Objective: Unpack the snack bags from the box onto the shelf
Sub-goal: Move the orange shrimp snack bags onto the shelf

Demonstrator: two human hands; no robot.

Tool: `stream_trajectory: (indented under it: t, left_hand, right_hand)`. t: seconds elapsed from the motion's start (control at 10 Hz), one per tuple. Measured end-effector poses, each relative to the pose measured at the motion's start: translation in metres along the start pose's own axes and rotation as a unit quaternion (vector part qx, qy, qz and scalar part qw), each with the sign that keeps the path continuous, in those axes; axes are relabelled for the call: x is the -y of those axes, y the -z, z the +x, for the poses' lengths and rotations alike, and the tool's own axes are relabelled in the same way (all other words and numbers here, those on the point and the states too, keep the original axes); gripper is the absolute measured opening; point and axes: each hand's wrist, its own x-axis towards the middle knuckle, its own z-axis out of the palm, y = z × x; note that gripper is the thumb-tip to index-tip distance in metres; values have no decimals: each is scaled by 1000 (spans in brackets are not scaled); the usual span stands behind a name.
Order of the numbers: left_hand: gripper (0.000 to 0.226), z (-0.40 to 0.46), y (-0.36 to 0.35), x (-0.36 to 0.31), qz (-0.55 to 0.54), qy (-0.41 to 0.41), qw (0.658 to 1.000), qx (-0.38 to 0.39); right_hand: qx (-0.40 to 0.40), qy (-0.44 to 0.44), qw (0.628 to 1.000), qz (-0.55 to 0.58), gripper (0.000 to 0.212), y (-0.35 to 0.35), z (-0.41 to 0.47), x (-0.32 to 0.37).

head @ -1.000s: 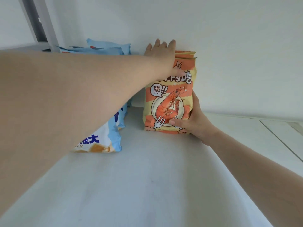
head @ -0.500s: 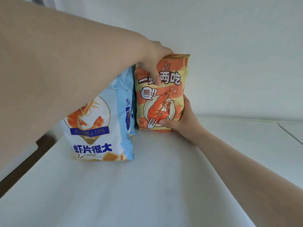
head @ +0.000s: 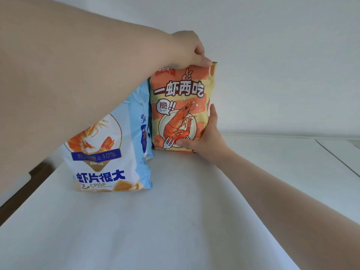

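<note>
An orange and yellow shrimp snack bag (head: 181, 98) stands upright on the white shelf (head: 175, 221), close to the back wall. My left hand (head: 187, 49) pinches its top edge from above. My right hand (head: 206, 141) grips its lower right corner, thumb across the front. Directly to its left stand two blue and white shrimp crisp bags (head: 109, 152), one behind the other, touching the orange bag. My left forearm hides their upper parts. The box is out of view.
The white back wall (head: 272, 65) rises just behind the bags. Bare shelf surface stretches to the right, with a seam (head: 335, 158) near the right end. At the left, the shelf's edge drops to a dark brown floor strip (head: 23, 193).
My left hand has gone from lying flat on the bag's upper front to pinching its top edge. The orange bag now stands closer to the blue bags. The view has shifted right and downward.
</note>
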Motion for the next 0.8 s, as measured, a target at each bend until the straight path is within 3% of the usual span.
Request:
stream_trajectory:
  t: [0.2,0.3,0.4,0.5,0.6,0.8]
  left_hand:
    - [29,8,-4,1,-65,32,996,-42]
    - [27,9,-7,5,-67,29,997,-33]
    - [23,4,-7,4,-64,15,998,8]
    - [25,1,-9,2,-63,2,997,34]
    - [23,0,-11,2,-75,1,996,39]
    - [19,-3,-13,3,-89,10,996,3]
  right_hand:
    - [48,45,995,-78,136,11,-2,-7]
    - [69,42,996,-33,123,18,-3,-4]
    - [120,-1,991,53,128,27,-3,9]
    - [122,-24,984,126,130,33,6,20]
    - [115,-16,986,121,99,31,16,28]
    - [107,-10,990,91,83,29,22,26]
